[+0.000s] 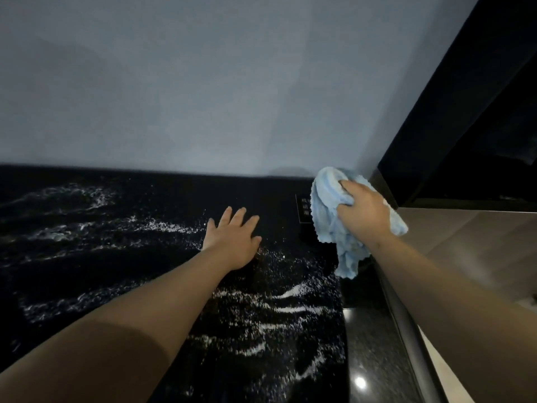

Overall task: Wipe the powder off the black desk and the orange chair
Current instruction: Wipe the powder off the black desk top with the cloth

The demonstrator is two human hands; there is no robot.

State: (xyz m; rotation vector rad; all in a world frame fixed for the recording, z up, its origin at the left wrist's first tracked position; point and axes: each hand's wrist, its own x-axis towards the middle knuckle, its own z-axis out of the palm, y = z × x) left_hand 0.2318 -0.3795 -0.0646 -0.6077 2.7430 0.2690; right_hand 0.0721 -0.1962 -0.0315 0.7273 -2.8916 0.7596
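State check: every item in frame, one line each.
Black glossy desk: streaked with powder, not wiped clean.
White powder: scattered in streaks across the desk.
Light blue fluffy cloth: bunched, tail hanging, held by right hand.
Left hand: fingers straight, flat on desk.
Right hand: gripping the cloth.

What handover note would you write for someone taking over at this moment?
Left hand: flat on the black desk, fingers spread, holding nothing.
Right hand: grips a bunched blue cloth over the desk's far right corner.
Done: little; only the far strip by the wall looks mostly clean.
To do: white powder streaks the left side and the near right. The orange chair is not in view.
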